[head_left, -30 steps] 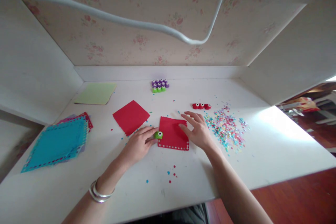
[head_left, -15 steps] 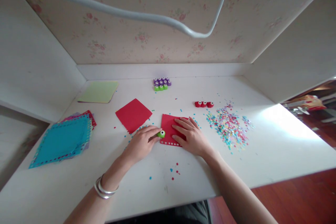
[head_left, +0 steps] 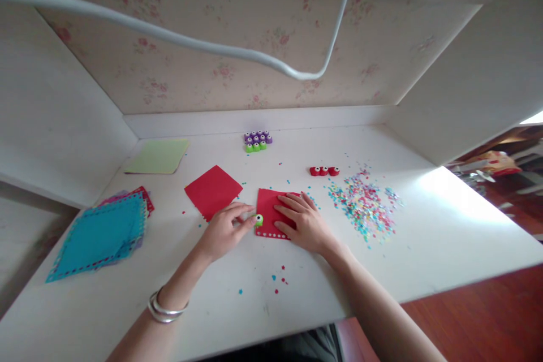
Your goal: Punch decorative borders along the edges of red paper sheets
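My left hand (head_left: 224,231) is at the left edge of a red paper sheet (head_left: 267,201), gripping a small green craft punch (head_left: 259,220) with a star mark on its white top. The thumb touches the punch's side, and the fingers curve behind it. Punched holes run along the sheet's near edge. My right hand (head_left: 307,223) lies flat on that sheet with its fingers spread, covering its right part. A second red sheet (head_left: 213,189) rests to the left, turned cornerwise and partly behind my left hand.
Blue sheets with punched borders (head_left: 104,232) lie stacked at left, below pale green paper (head_left: 158,156). Purple and green punches (head_left: 257,140) stand at the back, red punches (head_left: 324,171) nearer. A confetti heap (head_left: 365,203) spreads at right; loose bits (head_left: 283,280) lie in front.
My left fingers have lifted and spread slightly from the green punch, while the thumb stays against it. The right hand still presses the sheet. The whole view has shifted a little.
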The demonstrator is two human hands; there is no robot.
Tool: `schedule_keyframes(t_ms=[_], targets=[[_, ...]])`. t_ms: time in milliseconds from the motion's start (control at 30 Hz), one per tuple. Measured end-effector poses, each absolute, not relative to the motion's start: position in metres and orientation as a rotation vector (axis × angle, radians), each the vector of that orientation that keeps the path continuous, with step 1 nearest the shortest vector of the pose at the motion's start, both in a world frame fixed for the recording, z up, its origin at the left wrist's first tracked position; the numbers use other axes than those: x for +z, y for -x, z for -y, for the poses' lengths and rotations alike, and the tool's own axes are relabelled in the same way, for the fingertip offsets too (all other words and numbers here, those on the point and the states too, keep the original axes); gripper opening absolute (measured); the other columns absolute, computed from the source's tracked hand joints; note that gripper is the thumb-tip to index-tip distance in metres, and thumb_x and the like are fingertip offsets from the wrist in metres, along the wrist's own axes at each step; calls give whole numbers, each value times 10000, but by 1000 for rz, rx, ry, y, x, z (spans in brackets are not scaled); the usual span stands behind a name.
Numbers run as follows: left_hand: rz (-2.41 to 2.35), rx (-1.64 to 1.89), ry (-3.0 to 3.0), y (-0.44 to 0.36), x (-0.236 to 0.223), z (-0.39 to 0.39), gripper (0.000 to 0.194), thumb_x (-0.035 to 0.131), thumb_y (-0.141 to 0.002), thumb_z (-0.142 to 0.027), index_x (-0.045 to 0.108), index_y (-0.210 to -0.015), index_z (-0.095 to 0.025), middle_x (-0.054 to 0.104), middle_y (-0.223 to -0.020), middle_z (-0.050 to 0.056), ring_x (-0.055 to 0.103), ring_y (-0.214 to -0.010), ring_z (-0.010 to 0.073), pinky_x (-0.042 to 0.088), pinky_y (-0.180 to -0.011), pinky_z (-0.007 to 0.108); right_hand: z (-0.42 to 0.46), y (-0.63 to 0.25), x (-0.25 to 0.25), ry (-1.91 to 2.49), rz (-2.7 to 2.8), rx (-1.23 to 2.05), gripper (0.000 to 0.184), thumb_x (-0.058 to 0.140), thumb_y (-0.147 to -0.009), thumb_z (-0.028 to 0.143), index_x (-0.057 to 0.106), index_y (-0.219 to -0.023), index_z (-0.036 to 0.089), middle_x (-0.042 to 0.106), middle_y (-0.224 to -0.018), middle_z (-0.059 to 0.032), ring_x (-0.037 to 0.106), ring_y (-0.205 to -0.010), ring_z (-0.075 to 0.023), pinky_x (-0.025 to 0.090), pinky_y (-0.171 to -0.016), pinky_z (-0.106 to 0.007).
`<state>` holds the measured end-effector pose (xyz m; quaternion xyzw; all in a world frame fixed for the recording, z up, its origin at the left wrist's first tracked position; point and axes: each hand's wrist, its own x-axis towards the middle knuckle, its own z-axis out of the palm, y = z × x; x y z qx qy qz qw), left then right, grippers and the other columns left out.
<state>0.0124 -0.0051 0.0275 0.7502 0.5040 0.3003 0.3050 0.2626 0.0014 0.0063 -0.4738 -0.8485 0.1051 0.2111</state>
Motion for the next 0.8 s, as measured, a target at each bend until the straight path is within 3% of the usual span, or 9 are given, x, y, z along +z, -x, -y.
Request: schedule_keyframes(t_ms=[100,400,600,800], targets=[[-1403,778,-1990,-22,38,-1,294,511,-953,-407,739,-909,-226,726,-925,28,674,-829,182,541,-735,285,-1,-263,5,1322,2364,285,376,589,-904,419,635,-1264,317,568,-1391,-44,477,-1306,-292,228,-1147,-588],[-1408,592,-2083,-36,35,-13,299,566,-898,-373,710,-680,-227,708,-764,27,653,-764,201,505,-777,324,1,-265,5,1311,2357,272,373,582,-905,428,638,-1254,310,572,-1385,-44,480,-1302,-282,221,-1154,-568],[-1499,508,-2055,-41,25,-21,272,602,-847,-360,618,-630,-196,664,-722,32,624,-698,192,465,-649,285,1,-265,3,1305,2344,263,369,590,-899,421,643,-1248,315,580,-1376,-44,491,-1292,-289,221,-1153,-563],[-1488,378,-2044,-47,27,-30,278,600,-821,-342,551,-595,-187,542,-556,-22,522,-550,152,352,-528,250,1,-266,2,1304,2352,257,377,563,-915,442,641,-1253,293,576,-1381,-51,482,-1298,-283,207,-1160,-546]])
